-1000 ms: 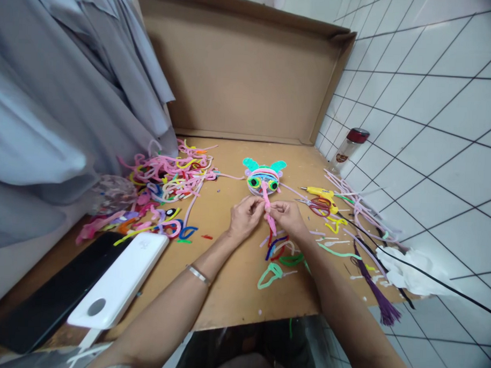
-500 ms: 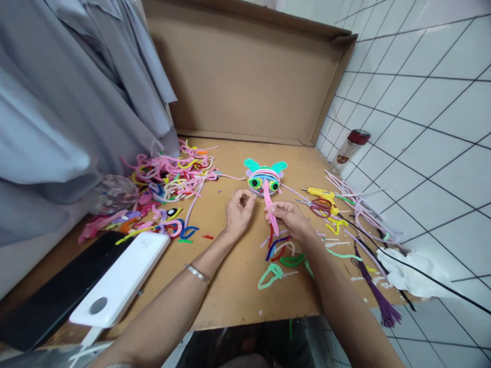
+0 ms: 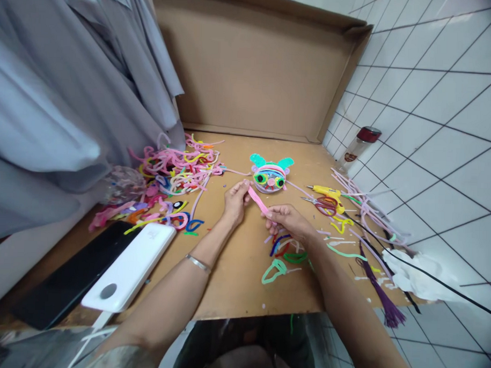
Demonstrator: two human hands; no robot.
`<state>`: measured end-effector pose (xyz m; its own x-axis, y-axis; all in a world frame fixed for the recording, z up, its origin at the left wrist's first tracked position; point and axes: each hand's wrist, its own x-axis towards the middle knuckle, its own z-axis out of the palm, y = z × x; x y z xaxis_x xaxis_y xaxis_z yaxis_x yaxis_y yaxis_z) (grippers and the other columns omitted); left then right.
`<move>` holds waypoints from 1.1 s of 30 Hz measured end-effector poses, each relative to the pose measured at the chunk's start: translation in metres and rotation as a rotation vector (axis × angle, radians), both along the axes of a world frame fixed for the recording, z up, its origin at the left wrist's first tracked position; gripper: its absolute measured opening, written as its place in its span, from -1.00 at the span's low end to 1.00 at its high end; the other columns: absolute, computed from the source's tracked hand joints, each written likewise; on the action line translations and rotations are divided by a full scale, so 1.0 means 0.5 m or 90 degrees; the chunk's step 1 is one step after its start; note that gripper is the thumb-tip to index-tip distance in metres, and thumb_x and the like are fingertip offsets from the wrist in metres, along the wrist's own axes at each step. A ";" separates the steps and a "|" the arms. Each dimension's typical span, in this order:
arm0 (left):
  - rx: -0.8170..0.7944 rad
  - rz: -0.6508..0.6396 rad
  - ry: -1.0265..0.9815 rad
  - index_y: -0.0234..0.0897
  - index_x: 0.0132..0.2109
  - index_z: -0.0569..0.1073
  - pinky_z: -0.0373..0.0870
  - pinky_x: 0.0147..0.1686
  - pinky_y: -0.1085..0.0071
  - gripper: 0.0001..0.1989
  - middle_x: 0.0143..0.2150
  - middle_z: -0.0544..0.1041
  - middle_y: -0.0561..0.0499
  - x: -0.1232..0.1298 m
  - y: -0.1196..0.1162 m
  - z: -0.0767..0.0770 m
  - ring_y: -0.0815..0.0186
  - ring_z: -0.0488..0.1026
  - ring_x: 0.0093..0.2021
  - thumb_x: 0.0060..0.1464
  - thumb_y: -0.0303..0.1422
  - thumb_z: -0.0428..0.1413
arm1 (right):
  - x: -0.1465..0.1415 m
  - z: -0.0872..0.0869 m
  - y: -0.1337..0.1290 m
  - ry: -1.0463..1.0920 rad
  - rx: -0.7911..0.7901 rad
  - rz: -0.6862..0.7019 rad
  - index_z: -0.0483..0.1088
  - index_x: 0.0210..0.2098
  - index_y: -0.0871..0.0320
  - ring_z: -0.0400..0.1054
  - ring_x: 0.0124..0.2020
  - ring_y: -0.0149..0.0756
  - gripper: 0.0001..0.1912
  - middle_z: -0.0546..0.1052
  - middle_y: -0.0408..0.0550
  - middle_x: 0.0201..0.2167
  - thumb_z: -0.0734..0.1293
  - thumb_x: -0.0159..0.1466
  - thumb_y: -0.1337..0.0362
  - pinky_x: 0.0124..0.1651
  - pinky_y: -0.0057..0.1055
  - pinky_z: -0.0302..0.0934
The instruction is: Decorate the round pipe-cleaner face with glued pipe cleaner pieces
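Where scissors [image 3: 320, 203] lie, glue gun [image 3: 328, 191] rests

A brown table [image 3: 229, 288] stands beside a tiled wall [image 3: 445, 105] on the right (white, crossed by a dark grid), while a cardboard panel [image 3: 253, 66] rises along the back and grey cloth [image 3: 80, 81] hangs in folds at left

Left hand [image 3: 234, 202], right hand [image 3: 286, 220]: both bare. Narrow silver-toned bangle [image 3: 198, 263] circles the left forearm [image 3: 164, 310] (any markings too small to tell). Pale greyish sleeve [image 3: 122, 359] shows higher up; dark legwear [image 3: 205, 341] below. Right forearm [image 3: 342, 295] bare.
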<state>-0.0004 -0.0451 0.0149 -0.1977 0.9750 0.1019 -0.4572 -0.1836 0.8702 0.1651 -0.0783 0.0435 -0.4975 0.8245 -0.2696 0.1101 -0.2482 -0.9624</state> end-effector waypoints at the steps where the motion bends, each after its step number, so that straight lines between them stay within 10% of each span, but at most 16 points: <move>1: -0.008 0.018 -0.010 -0.30 -0.40 0.47 -0.11 -0.65 0.50 -0.61 -0.69 0.14 0.20 -0.005 0.005 -0.001 0.52 0.01 -0.67 -0.15 -0.02 0.24 | -0.002 -0.003 0.000 -0.006 0.008 -0.002 0.42 -0.40 0.22 0.30 -0.67 -0.53 -0.61 0.47 -0.22 -0.64 0.48 -0.04 0.04 -0.59 -0.59 0.17; 14: -0.103 0.256 -0.030 -0.31 -0.58 0.35 0.03 -0.57 0.51 -0.71 -0.69 0.19 0.18 -0.025 0.033 -0.003 0.50 0.07 -0.63 0.03 -0.31 0.13 | -0.088 -0.045 -0.033 -0.171 0.371 -0.103 0.26 -0.57 0.10 0.09 -0.67 -0.46 -0.73 0.23 -0.25 -0.73 0.21 0.19 0.12 -0.58 -0.50 -0.04; 22: -0.134 0.349 0.045 -0.29 -0.54 0.38 0.04 -0.54 0.48 -0.71 -0.67 0.15 0.18 -0.012 0.041 -0.005 0.46 0.06 -0.60 0.11 -0.29 0.06 | -0.132 -0.057 -0.042 0.025 0.116 -0.093 0.30 -0.44 0.10 -0.10 -0.79 -0.53 -0.65 0.12 -0.36 -0.78 0.26 0.06 -0.07 -0.69 -0.52 -0.18; 33: -0.056 0.356 0.128 -0.27 -0.60 0.32 0.04 -0.55 0.49 -0.68 -0.67 0.17 0.16 -0.032 0.047 -0.016 0.45 0.10 -0.59 0.05 -0.26 0.06 | -0.118 -0.045 -0.049 0.003 0.144 -0.127 0.30 -0.46 0.12 0.04 -0.78 -0.53 -0.65 0.23 -0.34 -0.76 0.26 0.06 -0.06 -0.69 -0.54 -0.08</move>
